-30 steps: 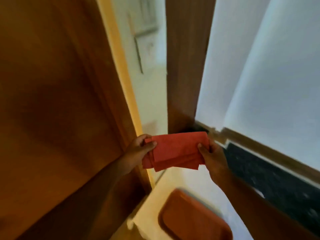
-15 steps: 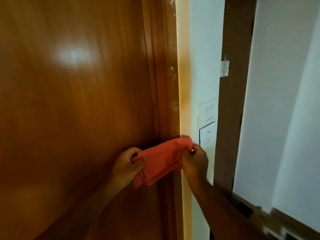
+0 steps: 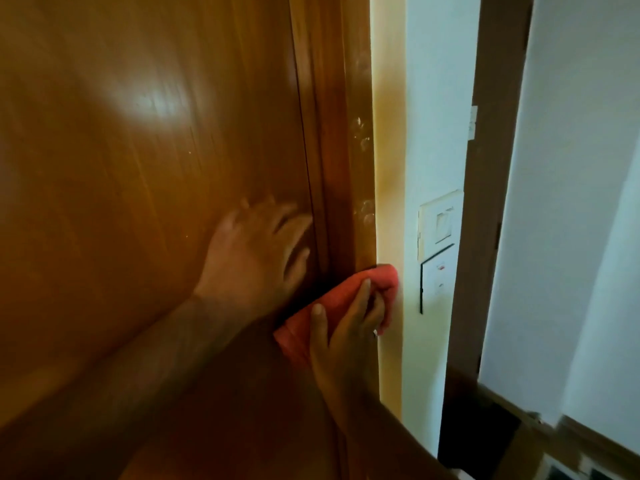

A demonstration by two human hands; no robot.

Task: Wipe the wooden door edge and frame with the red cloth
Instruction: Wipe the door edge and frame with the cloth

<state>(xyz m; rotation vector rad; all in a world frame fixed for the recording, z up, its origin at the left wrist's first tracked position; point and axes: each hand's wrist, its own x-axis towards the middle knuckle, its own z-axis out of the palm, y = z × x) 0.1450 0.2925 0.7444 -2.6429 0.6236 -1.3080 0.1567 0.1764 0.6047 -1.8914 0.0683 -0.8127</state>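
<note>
1. red cloth [image 3: 341, 299] sits bunched under your right hand [image 3: 341, 341], pressed against the outer edge of the wooden door frame [image 3: 360, 168], low in the shot and nearest you.
2. your right fingers [image 3: 362, 296] are curled over the cloth, pinching it into a wad; that grip looks meant to keep a thick pad between skin and wood while you rub.
3. the cloth wraps a little round the corner where the frame meets the pale wall [image 3: 440, 98], so it probably covers both faces at once.
4. your left hand [image 3: 256, 251] lies flat on the door [image 3: 138, 168] just beside the frame, fingers spread, holding nothing; it's blurred, but it reads as a brace to steady you or the door.
5. higher up the frame there are pale smudges [image 3: 362, 133], well above the cloth, so most of the edge seems still unwiped.
6. farther off, a switch plate [image 3: 440, 220] is fixed to the wall beside the cloth.
7. no containers show anywhere here.
</note>
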